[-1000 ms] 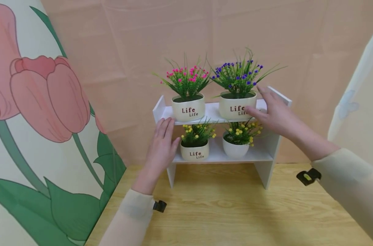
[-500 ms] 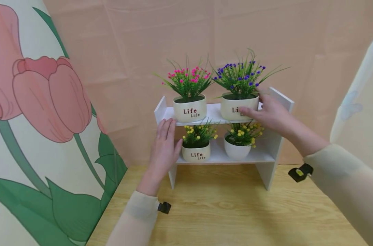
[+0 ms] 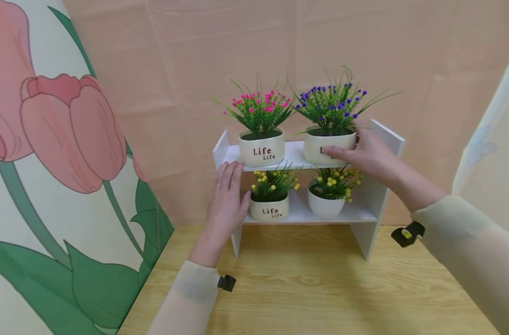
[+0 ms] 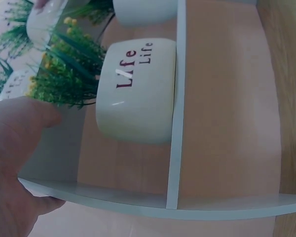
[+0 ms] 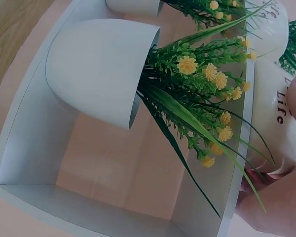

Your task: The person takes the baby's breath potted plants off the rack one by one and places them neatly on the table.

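A white two-tier shelf [image 3: 296, 151] stands on the wooden table. On its upper board, at the right, is a cream "Life" flowerpot [image 3: 314, 150] with artificial purple flowers. My right hand [image 3: 373, 151] grips that pot, the thumb across its front and the fingers round its right side. At the shelf's left end my left hand [image 3: 225, 197] holds the side panel [image 4: 138, 207]; thumb and fingers lie on either side of it in the left wrist view. Left of the purple one sits a matching pot [image 3: 260, 151] with pink flowers.
Two pots with yellow flowers share the lower board: a cream "Life" pot [image 3: 269, 210] at left and a plain white pot [image 5: 98, 69] at right. A pink cloth backdrop [image 3: 187, 93] hangs behind. The wooden tabletop [image 3: 304, 284] extends in front; a tulip-printed panel [image 3: 70, 186] stands left.
My right hand has come in from the right and taken hold of the purple-flower pot. The left hand has stayed at the shelf's left end. The view has shifted slightly.
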A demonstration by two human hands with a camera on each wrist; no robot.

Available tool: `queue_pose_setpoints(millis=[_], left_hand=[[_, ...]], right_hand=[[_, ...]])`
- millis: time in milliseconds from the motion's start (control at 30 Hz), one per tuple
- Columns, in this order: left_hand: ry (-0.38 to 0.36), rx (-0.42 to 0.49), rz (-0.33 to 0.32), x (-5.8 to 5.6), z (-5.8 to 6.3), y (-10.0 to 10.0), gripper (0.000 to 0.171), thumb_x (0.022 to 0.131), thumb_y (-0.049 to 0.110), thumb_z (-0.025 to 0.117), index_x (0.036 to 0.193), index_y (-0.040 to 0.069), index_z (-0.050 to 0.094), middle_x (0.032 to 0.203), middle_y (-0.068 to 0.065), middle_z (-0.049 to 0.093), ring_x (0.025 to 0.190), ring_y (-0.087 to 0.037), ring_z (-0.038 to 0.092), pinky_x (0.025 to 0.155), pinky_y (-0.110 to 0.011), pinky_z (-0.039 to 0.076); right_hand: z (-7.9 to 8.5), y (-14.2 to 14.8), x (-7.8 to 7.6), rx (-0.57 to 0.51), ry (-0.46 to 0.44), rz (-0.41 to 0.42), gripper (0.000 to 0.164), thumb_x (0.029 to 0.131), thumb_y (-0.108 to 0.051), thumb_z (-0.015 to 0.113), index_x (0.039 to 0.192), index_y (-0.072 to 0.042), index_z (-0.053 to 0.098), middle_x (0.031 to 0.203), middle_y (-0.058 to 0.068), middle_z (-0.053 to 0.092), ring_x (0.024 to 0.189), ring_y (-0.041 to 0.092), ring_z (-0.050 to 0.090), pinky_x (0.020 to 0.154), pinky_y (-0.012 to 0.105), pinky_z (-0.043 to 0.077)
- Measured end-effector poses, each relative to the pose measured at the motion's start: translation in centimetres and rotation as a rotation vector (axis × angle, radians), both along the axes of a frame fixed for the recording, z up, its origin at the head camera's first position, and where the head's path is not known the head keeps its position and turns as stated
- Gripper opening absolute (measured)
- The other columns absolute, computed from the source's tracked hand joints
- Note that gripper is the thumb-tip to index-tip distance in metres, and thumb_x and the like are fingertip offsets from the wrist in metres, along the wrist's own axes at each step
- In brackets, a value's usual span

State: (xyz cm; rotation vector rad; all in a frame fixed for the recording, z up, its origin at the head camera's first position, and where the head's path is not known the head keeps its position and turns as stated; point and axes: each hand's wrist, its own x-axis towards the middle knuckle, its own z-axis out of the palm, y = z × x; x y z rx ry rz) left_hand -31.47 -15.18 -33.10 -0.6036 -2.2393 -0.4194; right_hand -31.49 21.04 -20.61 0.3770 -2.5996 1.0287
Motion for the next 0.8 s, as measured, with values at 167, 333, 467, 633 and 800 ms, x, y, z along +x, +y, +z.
queue_pose_setpoints(millis=[167,333,467,633,800], left_hand=[[0.019,0.003,-0.003,0.1,-0.1,0.0,0.083,0.102,0.016,0.078,0.169,0.0,0.032,0.171,-0.02,0.036,0.165,-0.039,0.022,0.135,-0.049,0.02],[-0.02,-0.004,0.007,0.2,0.1,0.1,0.083,0.104,0.017,0.076,0.171,0.002,0.03,0.173,-0.018,0.033,0.167,-0.036,0.018,0.136,-0.046,0.015],[-0.046,-0.009,0.017,0.2,0.1,0.1,0.084,0.105,0.018,0.075,0.172,0.003,0.028,0.174,-0.016,0.031,0.167,-0.035,0.016,0.136,-0.045,0.014],[-0.034,-0.003,0.014,0.1,0.1,0.1,0.084,0.104,0.017,0.076,0.171,0.003,0.028,0.173,-0.017,0.032,0.167,-0.037,0.017,0.136,-0.048,0.017],[-0.024,0.0,0.01,0.2,0.1,0.1,0.085,0.103,0.017,0.077,0.171,0.002,0.029,0.173,-0.018,0.032,0.167,-0.037,0.018,0.135,-0.05,0.019]], right_hand=[[0.1,0.0,0.1,-0.003,-0.008,-0.032,0.112,0.092,-0.069,0.08,0.172,-0.009,0.03,0.129,0.024,0.07,0.107,0.034,0.062,0.084,0.042,0.049],[0.0,-0.2,0.4,-0.064,-0.017,-0.044,0.112,0.088,-0.069,0.083,0.17,-0.012,0.033,0.131,0.021,0.069,0.111,0.033,0.062,0.087,0.043,0.048],[-0.2,-0.3,0.7,-0.094,0.001,-0.04,0.107,0.086,-0.068,0.086,0.165,-0.012,0.039,0.132,0.016,0.069,0.112,0.03,0.062,0.088,0.042,0.048],[-0.1,-0.5,1.1,-0.106,-0.001,-0.041,0.114,0.086,-0.07,0.086,0.169,-0.012,0.035,0.137,0.017,0.065,0.12,0.034,0.06,0.091,0.046,0.047],[0.0,-0.5,1.8,-0.133,0.018,-0.056,0.112,0.085,-0.069,0.087,0.168,-0.013,0.037,0.145,0.016,0.06,0.128,0.036,0.057,0.093,0.047,0.047]])
